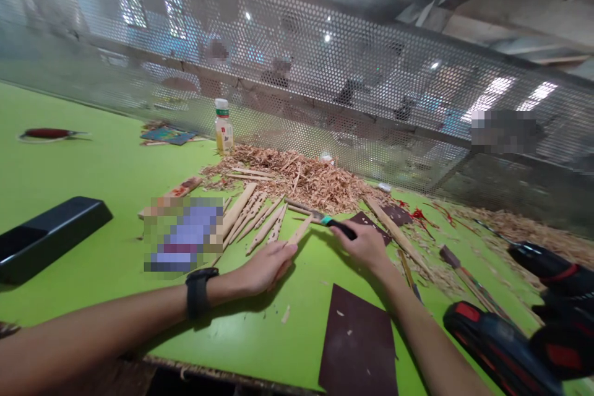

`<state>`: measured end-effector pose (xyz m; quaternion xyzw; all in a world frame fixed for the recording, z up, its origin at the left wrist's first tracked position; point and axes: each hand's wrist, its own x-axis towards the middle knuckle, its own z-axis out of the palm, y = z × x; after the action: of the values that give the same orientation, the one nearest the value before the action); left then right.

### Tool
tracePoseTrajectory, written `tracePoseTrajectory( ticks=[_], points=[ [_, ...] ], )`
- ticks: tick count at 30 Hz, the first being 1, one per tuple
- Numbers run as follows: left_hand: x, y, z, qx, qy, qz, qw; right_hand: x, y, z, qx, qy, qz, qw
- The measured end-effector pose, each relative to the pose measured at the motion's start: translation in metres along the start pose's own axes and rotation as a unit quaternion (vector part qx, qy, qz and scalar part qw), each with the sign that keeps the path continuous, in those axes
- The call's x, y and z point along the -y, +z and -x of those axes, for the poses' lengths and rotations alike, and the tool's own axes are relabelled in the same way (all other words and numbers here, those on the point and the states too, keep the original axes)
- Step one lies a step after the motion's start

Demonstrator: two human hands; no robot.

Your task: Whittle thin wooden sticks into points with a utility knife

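My left hand [268, 267], below a dark wristband, is closed around a flat strip of pale wood [301, 229] that points up and away. My right hand [364, 244] grips the black handle of a knife [341, 227] with a green collar. The knife's blade reaches left to the wood strip's far end; whether it touches the wood I cannot tell. Just beyond my left hand lie several carved wooden pieces [264, 232], some with holes and pointed ends. Brown sandpaper [359, 337] lies on the green table near my right forearm.
A heap of wood shavings [306, 176] lies against the perforated metal screen [297, 74]. A bottle [223, 127] stands at its left. A black box-like device [51, 235] is at far left, with a red-handled tool [49, 133] beyond. A cordless drill [552, 272] lies at right.
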<state>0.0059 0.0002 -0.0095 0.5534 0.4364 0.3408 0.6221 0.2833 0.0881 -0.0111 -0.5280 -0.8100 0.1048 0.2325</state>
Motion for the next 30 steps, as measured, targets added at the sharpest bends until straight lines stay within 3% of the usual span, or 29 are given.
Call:
tracePoseTrajectory(
  ticks=[4, 11, 20, 23, 26, 28, 30],
  points=[
    [-0.007, 0.006, 0.016, 0.078, 0.006, -0.036, 0.996, -0.027, -0.018, -0.003, -0.093, 0.065, 0.075, 0.991],
    [0.008, 0.002, -0.002, 0.059, 0.002, 0.106, 0.993, 0.001, -0.003, 0.001, -0.029, 0.018, 0.040, 0.999],
    [0.006, -0.002, -0.008, 0.062, -0.044, 0.184, 0.980, 0.017, 0.004, 0.008, -0.042, -0.007, -0.003, 0.999],
    [0.007, -0.002, -0.010, 0.049, -0.032, 0.190, 0.980, 0.019, 0.005, 0.008, -0.050, 0.014, -0.020, 0.998],
    [0.009, -0.001, -0.010, 0.045, -0.007, 0.187, 0.981, 0.016, 0.003, 0.007, -0.101, 0.046, -0.028, 0.993],
    [0.010, -0.001, -0.009, 0.046, 0.003, 0.183, 0.982, 0.015, 0.002, 0.007, -0.116, 0.040, -0.037, 0.992],
    [0.012, -0.001, -0.009, 0.053, 0.005, 0.176, 0.983, 0.015, 0.002, 0.007, -0.090, 0.009, -0.048, 0.995]
  ],
)
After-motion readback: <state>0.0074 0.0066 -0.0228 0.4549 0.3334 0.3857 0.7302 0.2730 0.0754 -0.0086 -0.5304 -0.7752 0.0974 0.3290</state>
